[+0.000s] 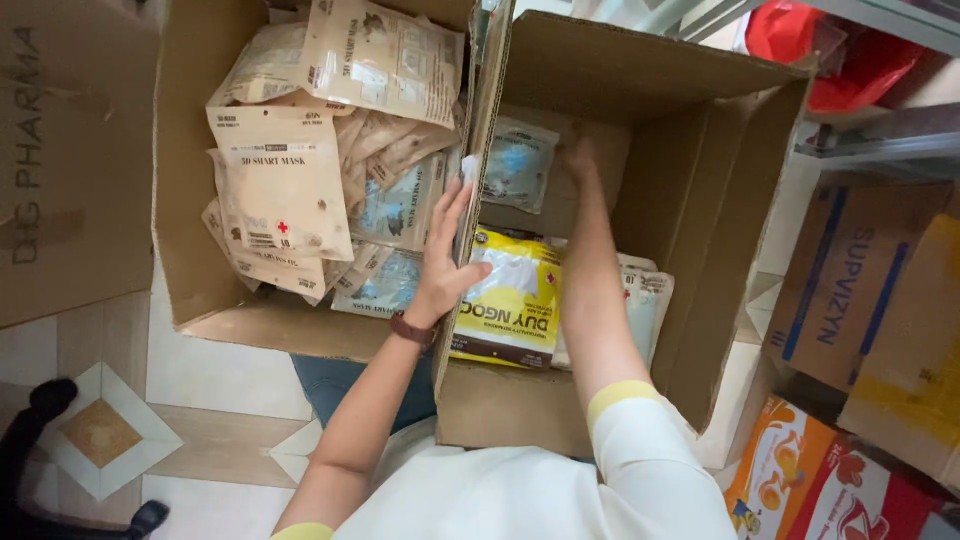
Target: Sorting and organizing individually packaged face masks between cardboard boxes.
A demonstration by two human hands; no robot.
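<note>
Head view: left hand (445, 262), fingers spread flat against cardboard box flap (478, 150), centre; right hand (580, 158) deep in right box (700, 200), grip unclear, beside clear mask packet (518, 165); glossy yellow bag (510, 300) below; beige mask packets (285, 185) upper left

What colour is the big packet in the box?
Yellow and white packet, with a brown edge; head view.

Right hand (580, 160) deep in box (700, 200), touching packet (520, 165)
</note>
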